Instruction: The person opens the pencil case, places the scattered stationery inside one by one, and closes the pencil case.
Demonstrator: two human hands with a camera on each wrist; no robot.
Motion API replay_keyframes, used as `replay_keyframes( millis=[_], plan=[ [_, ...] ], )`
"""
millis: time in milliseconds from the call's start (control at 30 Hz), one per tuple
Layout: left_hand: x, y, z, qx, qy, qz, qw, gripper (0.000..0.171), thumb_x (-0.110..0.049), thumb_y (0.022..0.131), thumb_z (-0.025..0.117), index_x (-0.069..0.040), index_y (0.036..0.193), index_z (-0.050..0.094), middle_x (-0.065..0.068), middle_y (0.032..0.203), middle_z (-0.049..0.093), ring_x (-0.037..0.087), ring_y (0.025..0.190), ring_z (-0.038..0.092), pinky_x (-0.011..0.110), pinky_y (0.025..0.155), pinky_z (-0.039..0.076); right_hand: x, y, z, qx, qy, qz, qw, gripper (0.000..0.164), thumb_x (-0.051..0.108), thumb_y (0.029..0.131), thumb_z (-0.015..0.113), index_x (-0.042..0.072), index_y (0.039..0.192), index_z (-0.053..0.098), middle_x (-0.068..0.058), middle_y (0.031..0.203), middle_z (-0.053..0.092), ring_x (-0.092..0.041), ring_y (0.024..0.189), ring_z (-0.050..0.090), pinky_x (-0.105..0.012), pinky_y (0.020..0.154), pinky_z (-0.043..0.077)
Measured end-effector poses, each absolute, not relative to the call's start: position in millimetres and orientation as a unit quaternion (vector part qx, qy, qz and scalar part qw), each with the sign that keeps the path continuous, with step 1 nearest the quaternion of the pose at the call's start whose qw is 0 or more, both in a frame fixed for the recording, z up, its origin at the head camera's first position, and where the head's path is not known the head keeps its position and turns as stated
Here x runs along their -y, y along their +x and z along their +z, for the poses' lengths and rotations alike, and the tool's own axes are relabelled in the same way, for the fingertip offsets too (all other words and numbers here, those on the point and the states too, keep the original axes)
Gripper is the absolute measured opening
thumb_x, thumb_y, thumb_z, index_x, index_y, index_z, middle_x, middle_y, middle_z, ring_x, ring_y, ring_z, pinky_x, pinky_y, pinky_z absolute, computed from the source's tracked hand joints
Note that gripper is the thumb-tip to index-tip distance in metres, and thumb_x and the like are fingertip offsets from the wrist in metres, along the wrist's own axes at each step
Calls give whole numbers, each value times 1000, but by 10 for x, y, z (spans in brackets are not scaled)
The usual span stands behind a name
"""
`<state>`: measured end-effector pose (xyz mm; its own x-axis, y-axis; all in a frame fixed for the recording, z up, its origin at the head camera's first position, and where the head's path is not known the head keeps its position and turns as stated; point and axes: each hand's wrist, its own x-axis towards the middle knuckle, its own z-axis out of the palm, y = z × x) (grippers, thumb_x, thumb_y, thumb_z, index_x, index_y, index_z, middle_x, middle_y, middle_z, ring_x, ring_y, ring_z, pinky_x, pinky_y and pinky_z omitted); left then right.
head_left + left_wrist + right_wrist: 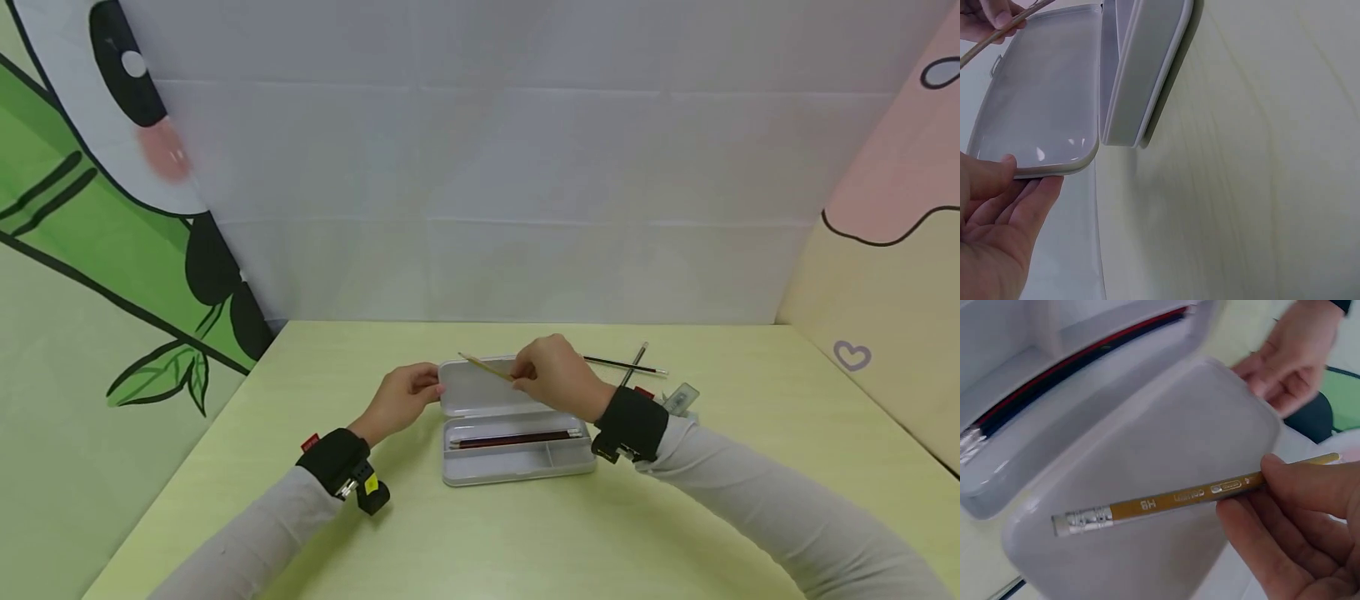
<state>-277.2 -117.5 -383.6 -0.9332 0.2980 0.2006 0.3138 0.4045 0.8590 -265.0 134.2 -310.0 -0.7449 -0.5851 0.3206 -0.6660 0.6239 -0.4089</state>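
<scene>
A light grey pencil case (498, 475) lies on the table with its lid (476, 393) raised. My left hand (399, 400) grips the lid's left edge, thumb inside and fingers behind, as the left wrist view shows. My right hand (561, 379) pinches a yellow HB pencil (1191, 499) between thumb and fingers, in front of the open lid. Its white eraser end points away from the hand in the right wrist view. Dark pencils (517, 439), one of them red-edged, lie in the long compartment of the case. A smaller divided compartment is in front.
To the right, behind my right wrist, two dark pencils lie crossed on the table, a black pencil (626, 364) and another pencil (637, 358). A clear, pale small item (681, 399) is beside my right sleeve. A white panel (525, 208) stands at the table's back edge.
</scene>
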Motion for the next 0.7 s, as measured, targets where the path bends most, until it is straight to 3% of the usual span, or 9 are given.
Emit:
replay_keyframes(
  millis=[433,700],
  plan=[
    [1189,-2791,-3838,842,-188,-505,18,21,2,89,59,6,109,61,19,100,66,26,89,66,32,77,55,-1289,-2717,-3586,906,396,143,51,7,-1,73,76,6,73,73,-1,69,66,-10,62,59,-20,56,50],
    [1177,-2770,-3828,837,-185,-515,9,22,1,90,58,7,111,60,21,102,65,28,91,65,37,80,54,-1219,-2708,-3673,901,417,111,37,5,-2,74,74,3,72,73,-6,71,68,-14,65,63,-23,59,53]
  ],
)
